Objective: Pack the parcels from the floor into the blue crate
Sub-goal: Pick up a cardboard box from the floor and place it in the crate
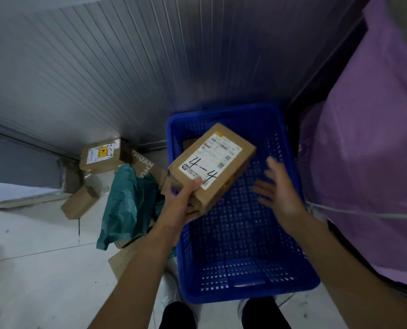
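I have the left hand [183,200] gripping the near corner of a cardboard parcel [223,162] marked "4-4", tilted over the left side of the blue crate [245,293]. The right hand [280,188] hovers over the crate with fingers spread. On the floor [31,269] to the left lie a yellow-labelled box [102,154], a small plain box [80,202] and a teal bag [124,203].

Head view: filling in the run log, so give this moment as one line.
left hand holds box over blue crate | right hand open above crate | parcels lying on floor
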Available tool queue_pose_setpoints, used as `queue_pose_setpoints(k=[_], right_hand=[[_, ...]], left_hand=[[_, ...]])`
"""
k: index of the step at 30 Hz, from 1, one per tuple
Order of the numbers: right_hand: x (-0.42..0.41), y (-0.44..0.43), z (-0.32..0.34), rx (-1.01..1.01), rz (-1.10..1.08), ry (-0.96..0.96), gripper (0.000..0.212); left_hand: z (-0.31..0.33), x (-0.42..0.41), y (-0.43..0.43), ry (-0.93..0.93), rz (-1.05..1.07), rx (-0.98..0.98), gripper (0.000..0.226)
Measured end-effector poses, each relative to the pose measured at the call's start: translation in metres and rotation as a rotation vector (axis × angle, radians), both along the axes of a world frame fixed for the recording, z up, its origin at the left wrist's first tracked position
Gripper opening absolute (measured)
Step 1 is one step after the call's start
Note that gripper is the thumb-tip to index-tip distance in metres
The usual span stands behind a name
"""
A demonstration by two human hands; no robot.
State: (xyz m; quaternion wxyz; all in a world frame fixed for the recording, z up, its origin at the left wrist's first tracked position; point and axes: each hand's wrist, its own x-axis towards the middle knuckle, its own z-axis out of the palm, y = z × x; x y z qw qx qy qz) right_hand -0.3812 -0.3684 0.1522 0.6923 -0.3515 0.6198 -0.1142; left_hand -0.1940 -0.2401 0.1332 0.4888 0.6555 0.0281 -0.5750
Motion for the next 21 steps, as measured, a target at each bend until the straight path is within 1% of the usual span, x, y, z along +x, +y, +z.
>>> queue_pose_setpoints(k=[2, 3, 5, 6, 7, 10, 13, 15, 17, 19, 21], right_hand=[[0.005, 0.021, -0.004, 0.090, 0.167, 0.004, 0.057], [0.009, 0.032, -0.007, 0.129, 0.240, -0.003, 0.061], [0.016, 0.048, -0.011, 0.153, 0.306, -0.036, 0.084], [0.020, 0.054, -0.012, 0.141, 0.300, -0.043, 0.091], [0.022, 0.058, -0.012, 0.123, 0.277, -0.049, 0.092], [0.020, 0.061, -0.015, 0.102, 0.177, -0.033, 0.074], [0.008, 0.051, -0.021, 0.086, 0.146, 0.017, 0.061], [-0.005, 0.043, -0.025, 0.053, 0.141, 0.033, 0.055], [-0.015, 0.036, -0.030, 0.011, 0.102, 0.051, 0.053], [-0.022, 0.027, -0.037, -0.021, 0.053, 0.069, 0.051], [-0.026, 0.016, -0.047, -0.063, 0.019, 0.083, 0.046]], left_hand=[[-0.004, -0.012, 0.004, -0.025, 0.036, 0.001, 0.109], [-0.005, -0.019, 0.004, -0.037, 0.041, 0.007, 0.111], [-0.003, -0.035, 0.004, -0.073, 0.026, 0.025, 0.109], [-0.004, -0.041, 0.005, -0.087, 0.014, 0.042, 0.105], [-0.004, -0.047, 0.005, -0.090, 0.009, 0.058, 0.099], [-0.006, -0.055, 0.005, -0.040, 0.004, 0.109, 0.083], [-0.005, -0.055, 0.000, -0.022, -0.054, 0.124, 0.049], [-0.006, -0.058, -0.004, -0.055, -0.128, 0.124, 0.037], [-0.010, -0.062, -0.008, -0.150, -0.249, 0.111, 0.036], [-0.019, -0.067, -0.016, -0.253, -0.373, 0.105, 0.040], [-0.029, -0.071, -0.031, -0.325, -0.446, 0.111, 0.043]])
